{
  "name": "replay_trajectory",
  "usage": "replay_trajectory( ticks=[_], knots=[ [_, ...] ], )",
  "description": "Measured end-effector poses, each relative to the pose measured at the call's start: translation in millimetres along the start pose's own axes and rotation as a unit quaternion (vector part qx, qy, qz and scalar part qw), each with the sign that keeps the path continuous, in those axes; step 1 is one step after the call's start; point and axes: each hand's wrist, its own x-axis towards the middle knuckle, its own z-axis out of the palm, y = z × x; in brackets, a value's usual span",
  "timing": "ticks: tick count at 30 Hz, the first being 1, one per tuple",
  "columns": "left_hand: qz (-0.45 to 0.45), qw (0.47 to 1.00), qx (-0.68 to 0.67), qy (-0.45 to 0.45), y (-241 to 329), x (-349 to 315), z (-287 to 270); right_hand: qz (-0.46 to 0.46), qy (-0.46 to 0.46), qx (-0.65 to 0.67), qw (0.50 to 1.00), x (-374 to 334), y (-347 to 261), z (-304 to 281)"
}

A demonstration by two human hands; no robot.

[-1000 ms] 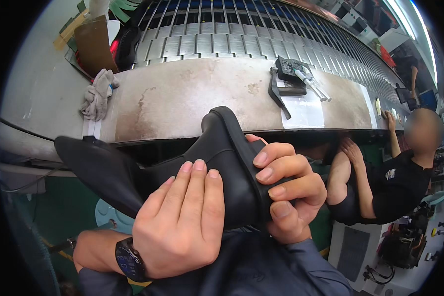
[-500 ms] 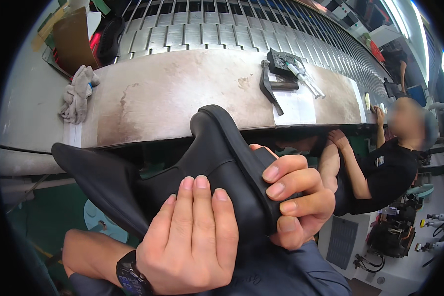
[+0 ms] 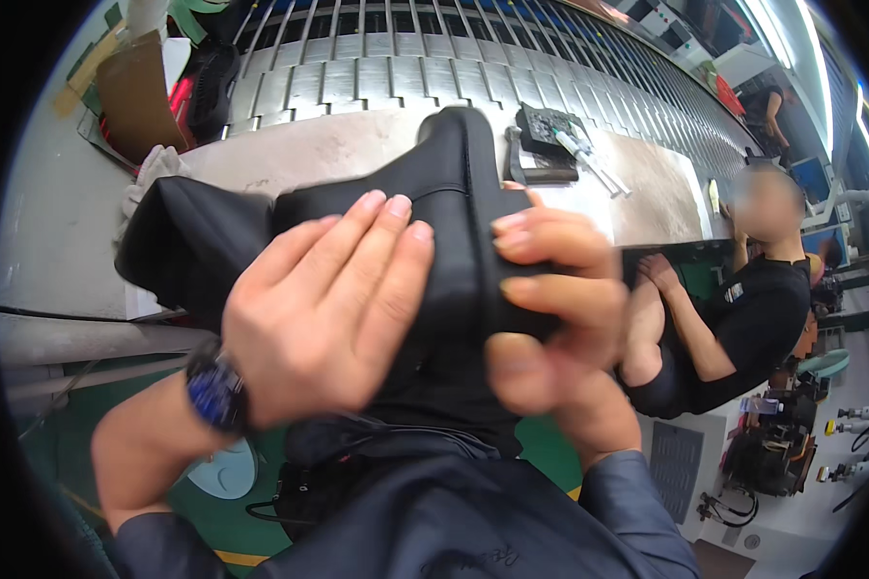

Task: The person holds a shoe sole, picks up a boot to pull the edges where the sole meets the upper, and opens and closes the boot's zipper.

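Black boot (image 3: 449,251), scooted farther over the workbench (image 3: 657,193) now, right hand (image 3: 565,289) gripping it, left hand (image 3: 314,309) flat, grip unclear

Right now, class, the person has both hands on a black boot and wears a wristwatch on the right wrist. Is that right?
Not quite: the wristwatch is on the left wrist, as the head view shows. The left hand and right hand are indeed both on the black boot.
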Motion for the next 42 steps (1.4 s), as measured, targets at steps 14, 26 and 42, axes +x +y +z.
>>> replay_trajectory(
  ticks=[14, 26, 42],
  knots=[
    [-0.219, 0.960, -0.174, -0.019, 39, -111, 91, 0.316, -0.056, 0.053, 0.946, -117, 16, 51],
    [-0.323, 0.927, -0.155, 0.114, 34, -106, 133, -0.128, -0.405, -0.154, 0.892, 18, 93, 48],
    [-0.381, 0.900, -0.170, 0.123, 42, -96, 128, -0.118, -0.382, -0.017, 0.916, 20, 116, 57]
  ],
)
